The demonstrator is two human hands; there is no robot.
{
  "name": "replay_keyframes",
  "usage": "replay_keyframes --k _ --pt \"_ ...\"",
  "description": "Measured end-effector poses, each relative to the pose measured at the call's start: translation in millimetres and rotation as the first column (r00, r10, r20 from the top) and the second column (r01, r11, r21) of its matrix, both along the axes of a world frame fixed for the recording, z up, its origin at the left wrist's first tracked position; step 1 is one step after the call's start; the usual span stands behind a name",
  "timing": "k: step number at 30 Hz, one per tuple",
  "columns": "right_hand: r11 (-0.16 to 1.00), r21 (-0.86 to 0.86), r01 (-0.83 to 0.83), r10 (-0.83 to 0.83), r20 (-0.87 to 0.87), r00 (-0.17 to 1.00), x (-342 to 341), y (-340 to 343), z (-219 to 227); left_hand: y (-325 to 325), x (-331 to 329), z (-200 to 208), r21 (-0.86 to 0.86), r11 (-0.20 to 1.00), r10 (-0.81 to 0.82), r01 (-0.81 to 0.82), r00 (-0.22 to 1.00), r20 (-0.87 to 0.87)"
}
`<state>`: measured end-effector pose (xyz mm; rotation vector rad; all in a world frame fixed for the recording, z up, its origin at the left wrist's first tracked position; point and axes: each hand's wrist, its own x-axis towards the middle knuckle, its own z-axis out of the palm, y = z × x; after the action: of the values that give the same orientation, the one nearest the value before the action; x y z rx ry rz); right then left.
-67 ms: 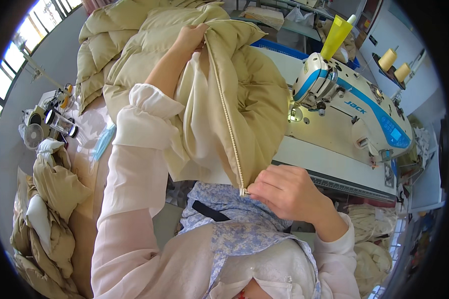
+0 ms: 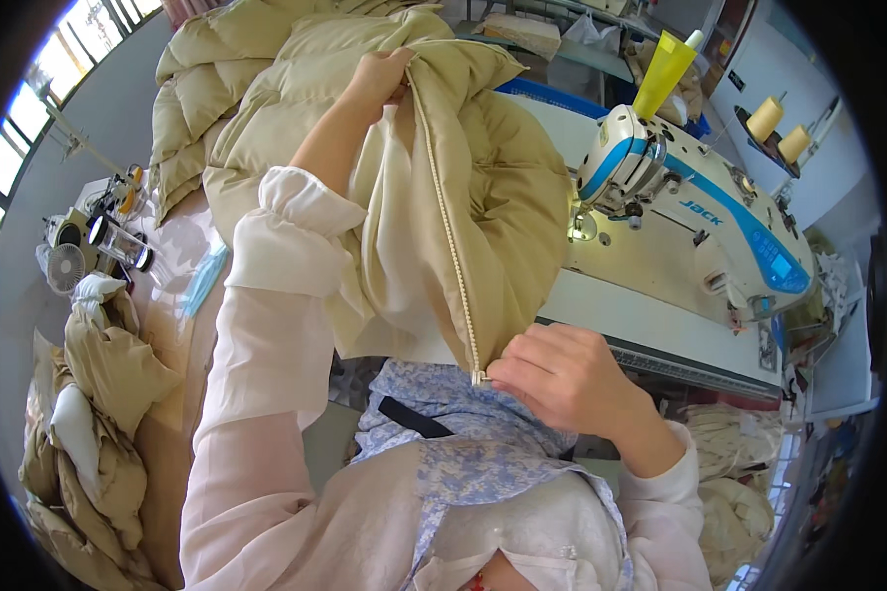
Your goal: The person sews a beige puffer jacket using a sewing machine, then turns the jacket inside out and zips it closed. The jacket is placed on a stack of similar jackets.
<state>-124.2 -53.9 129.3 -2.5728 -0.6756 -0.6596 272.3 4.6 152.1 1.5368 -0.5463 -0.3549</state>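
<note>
A puffy khaki quilted jacket is spread before me, its zipper running down an edge toward my body. Up at the zipper's far end, my left hand is closed on the jacket's edge; part of its fingers is hidden by cloth. At the near end, my right hand pinches the small zipper pull between thumb and fingers. The zipper is held in a fairly straight line between both hands. Pale lining shows to the left of it.
To the right stands a white and blue sewing machine with a yellow bottle-shaped thing on top. Thread cones sit farther right. At left are a blue face mask, a small fan, a glass jar and more khaki padded pieces.
Hardly anything differs. The zipper's near end and my right hand have shifted very slightly; both hands keep their grip.
</note>
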Motion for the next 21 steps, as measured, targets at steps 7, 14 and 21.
replay_keyframes --k 7,14,21 --pt "0.952 0.291 0.099 -0.035 -0.216 0.976 9 -17 -16 5 -35 -6 -0.025 0.928 -0.367 0.372 0.898 -0.241" --pt "0.841 0.336 0.424 -0.471 0.068 0.88 128 -53 5 -7 -75 -1 0.135 0.88 -0.425 0.456 0.882 -0.204" --pt "0.85 0.092 0.518 -0.524 0.064 0.849 178 -75 0 -13 -81 -9 0.157 0.875 -0.428 0.458 0.884 -0.188"
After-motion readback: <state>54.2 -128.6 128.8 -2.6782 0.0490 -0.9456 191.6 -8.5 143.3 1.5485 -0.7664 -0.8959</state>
